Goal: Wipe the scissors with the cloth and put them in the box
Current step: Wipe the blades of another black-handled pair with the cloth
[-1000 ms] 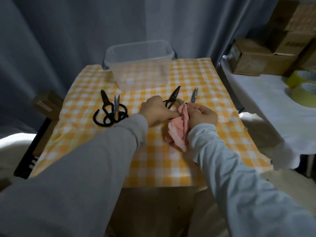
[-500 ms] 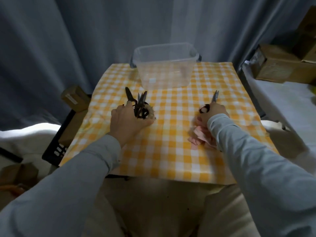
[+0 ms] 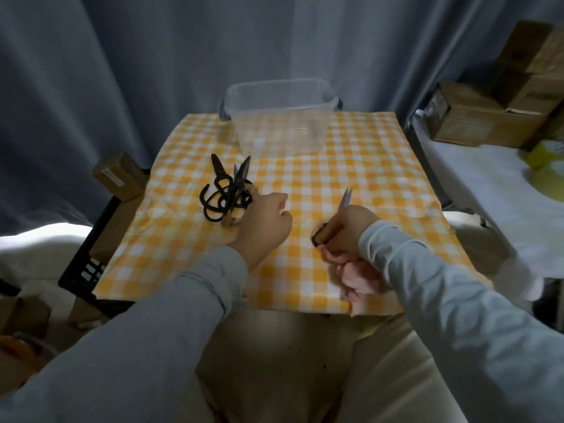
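Observation:
A pile of black scissors [image 3: 225,195] lies on the yellow checked tablecloth [image 3: 366,166], left of centre. My left hand [image 3: 265,228] sits just right of the pile with loosely curled fingers and nothing in it. My right hand [image 3: 348,235] grips a small pair of scissors [image 3: 345,200] whose silver blades point away from me. A pink cloth [image 3: 358,283] is bunched under that hand near the table's front edge. The clear plastic box [image 3: 276,134] stands at the back of the table with nothing visible inside.
Stacked cardboard boxes [image 3: 476,123] and yellow tape rolls [image 3: 546,169] sit on a white-covered surface to the right. A black crate [image 3: 88,257] and a small carton [image 3: 119,175] are left of the table. Grey curtains hang behind.
My left hand carried a pair of scissors left to the pile and now rests beside it, holding nothing. My right hand picked up the small scissors while still over the pink cloth.

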Action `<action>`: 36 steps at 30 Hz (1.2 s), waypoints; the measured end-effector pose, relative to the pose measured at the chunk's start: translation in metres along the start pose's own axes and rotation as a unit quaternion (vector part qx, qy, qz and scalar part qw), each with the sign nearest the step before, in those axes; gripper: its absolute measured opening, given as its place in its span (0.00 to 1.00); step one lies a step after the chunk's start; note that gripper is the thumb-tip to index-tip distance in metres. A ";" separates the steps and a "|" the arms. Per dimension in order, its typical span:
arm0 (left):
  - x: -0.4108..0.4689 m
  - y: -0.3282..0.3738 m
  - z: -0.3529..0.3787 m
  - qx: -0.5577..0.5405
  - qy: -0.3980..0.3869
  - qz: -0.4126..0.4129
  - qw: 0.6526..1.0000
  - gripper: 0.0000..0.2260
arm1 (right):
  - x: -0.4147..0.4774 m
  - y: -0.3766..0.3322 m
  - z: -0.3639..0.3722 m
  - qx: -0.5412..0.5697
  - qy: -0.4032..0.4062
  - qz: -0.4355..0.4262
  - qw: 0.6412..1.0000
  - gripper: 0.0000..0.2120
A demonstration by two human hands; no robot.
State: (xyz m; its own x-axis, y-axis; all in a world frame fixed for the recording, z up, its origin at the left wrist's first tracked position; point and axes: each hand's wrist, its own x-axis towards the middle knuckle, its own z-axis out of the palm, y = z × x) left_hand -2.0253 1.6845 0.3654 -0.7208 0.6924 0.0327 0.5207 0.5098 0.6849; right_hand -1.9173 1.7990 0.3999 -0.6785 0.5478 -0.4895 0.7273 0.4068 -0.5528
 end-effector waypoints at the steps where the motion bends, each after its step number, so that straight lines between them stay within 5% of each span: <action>1: 0.002 0.002 0.003 0.002 -0.004 -0.002 1.000 0.06 | -0.006 0.006 -0.002 0.002 0.008 -0.029 1.000 0.08; 5: -0.003 0.025 0.018 0.056 -0.068 0.011 0.996 0.23 | -0.013 0.027 -0.024 0.005 0.130 -0.041 0.991 0.04; 8: -0.006 0.042 0.025 0.150 -0.124 0.021 0.981 0.22 | -0.009 0.041 -0.029 -0.017 0.147 0.006 0.989 0.07; 12: -0.003 0.053 0.030 0.130 -0.165 -0.010 0.978 0.21 | -0.005 0.044 -0.017 -0.012 0.116 0.036 0.993 0.11; 20: -0.022 0.040 0.009 -0.163 -0.196 -0.137 0.957 0.06 | -0.014 0.033 0.009 -0.008 0.118 -0.010 0.993 0.09; 26: -0.060 0.016 -0.020 -0.408 -0.123 -0.183 0.886 0.07 | -0.030 0.016 0.029 -0.007 0.139 -0.122 0.983 0.08; 31: -0.088 -0.008 -0.033 -0.462 -0.120 -0.195 0.857 0.09 | -0.039 0.010 0.053 0.050 0.147 -0.183 0.971 0.13; 36: -0.105 -0.032 -0.055 -0.445 -0.153 -0.200 0.860 0.09 | -0.050 0.009 0.058 0.014 0.130 -0.230 0.964 0.08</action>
State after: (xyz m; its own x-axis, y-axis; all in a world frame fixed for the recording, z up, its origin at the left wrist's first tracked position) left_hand -1.9919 1.5676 0.3804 -0.5351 0.7246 -0.4343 -0.3941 0.2407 0.8870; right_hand -1.8829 1.7333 0.3799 -0.8771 0.4802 -0.0052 0.3500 0.6319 -0.6915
